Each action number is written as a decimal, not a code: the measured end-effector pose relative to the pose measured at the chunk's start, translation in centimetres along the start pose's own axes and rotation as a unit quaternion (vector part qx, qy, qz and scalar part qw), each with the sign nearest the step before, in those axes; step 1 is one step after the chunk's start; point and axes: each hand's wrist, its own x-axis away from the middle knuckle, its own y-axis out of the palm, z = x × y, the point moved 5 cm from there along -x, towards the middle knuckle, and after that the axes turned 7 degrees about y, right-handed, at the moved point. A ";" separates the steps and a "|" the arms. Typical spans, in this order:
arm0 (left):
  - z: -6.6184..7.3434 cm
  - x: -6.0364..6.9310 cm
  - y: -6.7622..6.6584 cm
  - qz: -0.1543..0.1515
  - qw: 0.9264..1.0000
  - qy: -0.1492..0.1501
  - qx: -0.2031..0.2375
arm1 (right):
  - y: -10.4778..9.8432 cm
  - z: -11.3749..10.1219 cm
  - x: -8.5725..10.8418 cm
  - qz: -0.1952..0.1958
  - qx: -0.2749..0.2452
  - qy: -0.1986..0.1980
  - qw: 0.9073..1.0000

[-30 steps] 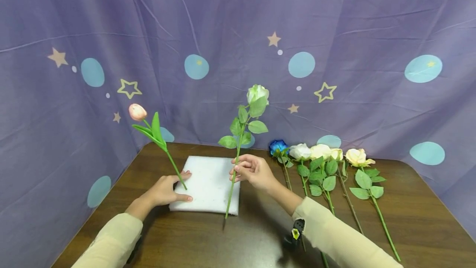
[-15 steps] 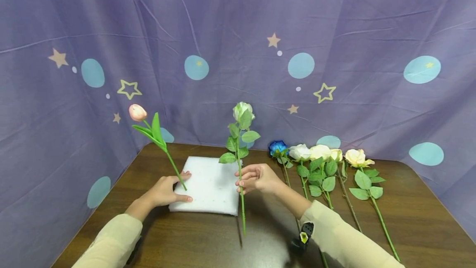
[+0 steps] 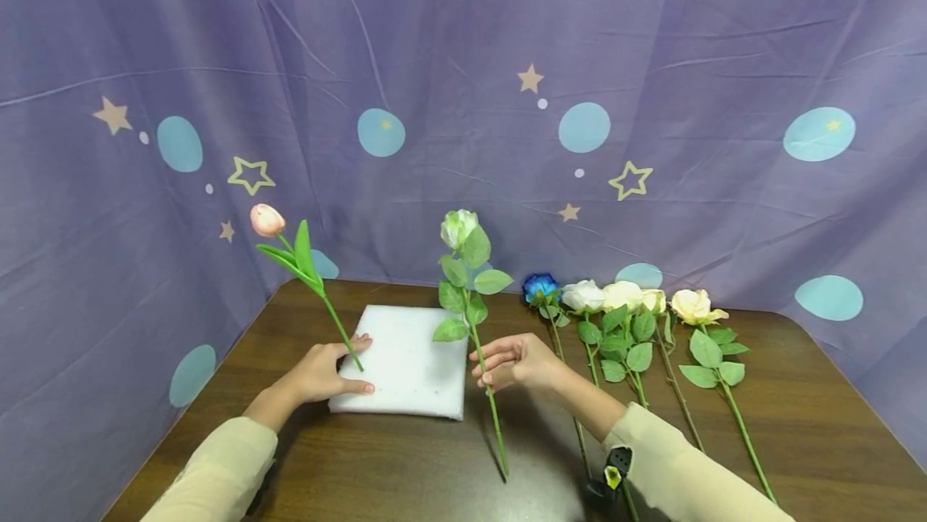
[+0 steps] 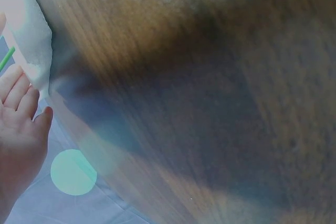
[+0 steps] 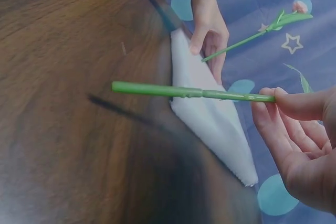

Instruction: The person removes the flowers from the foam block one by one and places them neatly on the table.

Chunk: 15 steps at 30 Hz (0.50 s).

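My left hand (image 3: pixel 317 375) rests on the left side of a white foam block (image 3: pixel 413 365), its thumb and fingers spread to either side of a pink tulip (image 3: pixel 267 220). The tulip leans left, its stem's lower end at the foam. In my right hand (image 3: pixel 531 363), a white-green rose (image 3: pixel 459 230) is pinched by the stem between thumb and fingers. The rose tilts, flower up and to the left, just right of the block. In the right wrist view, the rose stem's lower end (image 5: pixel 147 88) hangs free above the table.
On the right of the brown table (image 3: pixel 405 466) lie a blue rose (image 3: pixel 541 288), a white rose (image 3: pixel 583 296), a pale yellow rose (image 3: pixel 697 307) and other cream roses (image 3: pixel 624 297). Behind the table hangs a purple curtain (image 3: pixel 463 47) with stars and dots.
The rose has come down, its flower shifting left and its stem end swinging right, off the foam's front edge. My right hand has moved down and right. The left hand stays put.
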 end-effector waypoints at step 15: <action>0.2 -0.1 0.0 -0.002 1.000 0.000 -0.008 | -1.1 1.7 2.2 0.068 0.053 -0.030 0.996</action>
